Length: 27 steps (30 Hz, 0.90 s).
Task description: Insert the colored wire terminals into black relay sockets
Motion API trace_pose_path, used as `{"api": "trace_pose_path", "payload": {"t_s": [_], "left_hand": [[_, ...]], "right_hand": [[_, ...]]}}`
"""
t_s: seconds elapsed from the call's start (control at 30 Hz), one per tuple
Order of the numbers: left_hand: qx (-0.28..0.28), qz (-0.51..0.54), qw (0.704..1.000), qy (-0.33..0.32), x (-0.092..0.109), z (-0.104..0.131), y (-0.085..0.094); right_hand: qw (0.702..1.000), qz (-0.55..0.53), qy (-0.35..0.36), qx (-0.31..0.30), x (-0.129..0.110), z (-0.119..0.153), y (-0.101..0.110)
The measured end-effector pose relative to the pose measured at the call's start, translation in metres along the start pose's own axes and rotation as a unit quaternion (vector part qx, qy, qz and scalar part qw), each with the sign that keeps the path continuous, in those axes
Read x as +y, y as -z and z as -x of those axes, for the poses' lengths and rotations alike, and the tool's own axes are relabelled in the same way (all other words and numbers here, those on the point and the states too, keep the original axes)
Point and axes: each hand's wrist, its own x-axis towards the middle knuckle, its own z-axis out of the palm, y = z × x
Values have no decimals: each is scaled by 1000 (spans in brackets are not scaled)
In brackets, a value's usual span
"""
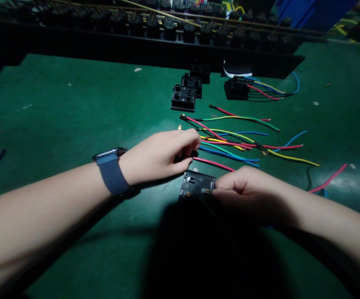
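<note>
- Head view: the right hand (250, 193) pinches a black housing (199, 181) by its right edge, thumb against the finger side, just above the green work surface (74, 124).
- This housing sits in front of the person, below the left hand (170, 151); copper-coloured contacts (189, 194) show on its near side. A thin dark line runs from it into shadow, and I cannot tell whether it is a wire.
- The left hand's fingers are curled, with the thumb beneath them. Its tip meets the end of a red wire (213, 163), but I cannot tell whether the wire is gripped.
- Done, as far as it shows: one wired housing (236, 89), farther off to the right, has red, blue and yellow leads running from it.
- Left, by the look of it: three bare housings (183, 99) stand in a staggered row with no wires visible on them, the farthest partly lost in the dark.
- Loose wires (245, 145) in red, yellow, green and blue lie spread between that row and the right hand, many with metal ends, apparently unused.
- Beyond lies a long black panel (136, 50) crowded with dark fittings; how finished that is, I cannot judge.
</note>
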Motion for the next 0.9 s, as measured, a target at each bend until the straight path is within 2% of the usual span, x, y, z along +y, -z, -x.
{"api": "trace_pose_path", "payload": {"t_s": [0.07,0.13,0.2,0.3,0.37,0.4,0.57,0.73,0.9], "left_hand": [[8,-1,1000,-1,0,1,1],[18,-5,1000,-8,-1,2,1],[29,-9,999,-17,-2,2,1],[50,-10,998,-28,-4,2,-1],[60,-10,998,-34,-6,2,-3],[60,-10,997,-37,-6,2,-3],[47,-1,999,-25,-8,2,-5],[59,8,998,-11,-8,0,-3],[44,4,999,-10,-9,0,-3]], "right_hand": [[992,88,85,5,2,3,0],[962,202,176,48,3,6,2],[905,326,226,155,2,9,3],[808,430,238,323,2,8,6],[778,433,256,376,5,2,8],[774,428,265,384,8,-2,10],[796,417,260,353,20,-19,15],[806,393,265,354,20,-22,15],[815,366,278,353,19,-23,15]]}}
